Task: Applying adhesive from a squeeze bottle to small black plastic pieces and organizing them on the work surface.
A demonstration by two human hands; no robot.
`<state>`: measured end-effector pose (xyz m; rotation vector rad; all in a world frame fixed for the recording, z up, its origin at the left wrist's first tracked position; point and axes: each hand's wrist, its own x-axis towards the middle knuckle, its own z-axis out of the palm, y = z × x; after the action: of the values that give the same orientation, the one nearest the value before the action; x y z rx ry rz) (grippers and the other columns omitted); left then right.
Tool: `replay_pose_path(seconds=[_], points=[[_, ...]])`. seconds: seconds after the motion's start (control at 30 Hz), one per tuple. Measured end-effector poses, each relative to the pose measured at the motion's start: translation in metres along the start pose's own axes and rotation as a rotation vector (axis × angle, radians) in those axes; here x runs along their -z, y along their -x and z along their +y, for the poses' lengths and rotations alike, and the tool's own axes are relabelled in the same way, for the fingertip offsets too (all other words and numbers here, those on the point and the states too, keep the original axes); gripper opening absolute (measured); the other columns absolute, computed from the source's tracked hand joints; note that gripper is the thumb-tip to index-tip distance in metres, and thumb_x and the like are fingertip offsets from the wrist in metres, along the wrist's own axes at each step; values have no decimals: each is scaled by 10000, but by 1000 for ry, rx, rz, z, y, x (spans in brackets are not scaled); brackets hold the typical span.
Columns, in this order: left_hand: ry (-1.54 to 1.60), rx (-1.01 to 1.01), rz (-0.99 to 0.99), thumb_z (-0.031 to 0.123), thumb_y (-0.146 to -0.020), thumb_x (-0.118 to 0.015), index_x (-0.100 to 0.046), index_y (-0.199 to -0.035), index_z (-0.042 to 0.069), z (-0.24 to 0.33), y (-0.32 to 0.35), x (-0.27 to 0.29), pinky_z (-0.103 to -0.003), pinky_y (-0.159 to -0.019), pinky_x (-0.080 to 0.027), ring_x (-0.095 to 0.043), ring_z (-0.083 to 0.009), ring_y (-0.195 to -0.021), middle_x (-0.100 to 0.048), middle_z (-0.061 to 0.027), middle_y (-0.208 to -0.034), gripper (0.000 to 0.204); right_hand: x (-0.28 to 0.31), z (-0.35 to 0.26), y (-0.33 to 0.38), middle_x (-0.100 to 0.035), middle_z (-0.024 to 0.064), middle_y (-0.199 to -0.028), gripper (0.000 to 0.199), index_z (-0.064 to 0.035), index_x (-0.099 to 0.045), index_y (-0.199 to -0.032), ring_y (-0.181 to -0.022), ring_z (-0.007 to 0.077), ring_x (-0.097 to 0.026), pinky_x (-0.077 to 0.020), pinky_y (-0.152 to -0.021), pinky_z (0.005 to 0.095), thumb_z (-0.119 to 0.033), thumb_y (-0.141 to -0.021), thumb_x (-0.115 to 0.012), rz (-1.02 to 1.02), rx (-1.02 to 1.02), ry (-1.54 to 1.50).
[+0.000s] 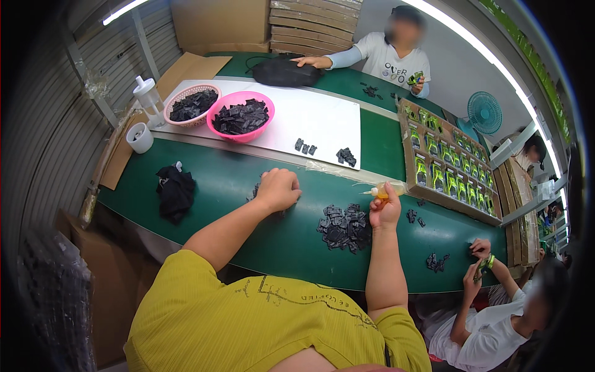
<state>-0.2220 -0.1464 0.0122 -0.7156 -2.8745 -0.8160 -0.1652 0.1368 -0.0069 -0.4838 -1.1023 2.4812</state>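
My right hand is wrapped around a small squeeze bottle of yellowish liquid, held above the green table with its thin white nozzle pointing left. My left hand rests low over the table, fingers curled down and mostly hidden. Whatever it may hold cannot be made out. Small black plastic pieces show beside its wrist and fingers. Between my two arms lies a larger pile of black pieces, just left of my right forearm.
Black pieces fill a pink bowl and a pink basket on a white board. A black cloth lies left. Packaged green items fill a cardboard tray. Co-workers sit across and at right, their hands over the table.
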Motion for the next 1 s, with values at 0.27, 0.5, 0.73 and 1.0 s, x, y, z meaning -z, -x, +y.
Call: replay_pose_path(seconds=[0.27,0.5,0.73,1.0], points=[[238,104,104,193,-741,-649,-615,-756,62,-7,-7,10,-429,-740,-458,-602,-320,-805,-645,-113,-756,137,6,-2,2,-558,8,-733,140,-103,-536,-906,-475,82,-450,-321,-402,208,-186,-842,-629,24,1,-1],[488,93,379,123,-861,-591,-486,-808,19,-29,2,12,-348,-532,-460,-588,-224,-563,-604,-105,-661,157,-17,11,-7,-552,-6,-697,139,-112,-547,-866,-452,84,-450,-328,-394,215,-176,-823,-662,22,-41,-32],[676,61,239,128,-851,-626,-516,-808,27,12,-16,-8,-241,-510,-445,-540,-99,-565,-589,-52,-684,156,5,-6,-2,-564,2,-718,112,-94,-558,-874,-475,76,-448,-320,-407,207,-186,-854,-618,-8,-6,-27],[1236,315,-9,48,-752,-716,-611,-888,-19,21,-2,3,-249,-593,-493,-579,-122,-656,-621,-60,-780,184,1,0,6,-568,19,-764,153,-107,-541,-909,-493,90,-452,-329,-423,219,-211,-845,-632,-8,-63,-17]])
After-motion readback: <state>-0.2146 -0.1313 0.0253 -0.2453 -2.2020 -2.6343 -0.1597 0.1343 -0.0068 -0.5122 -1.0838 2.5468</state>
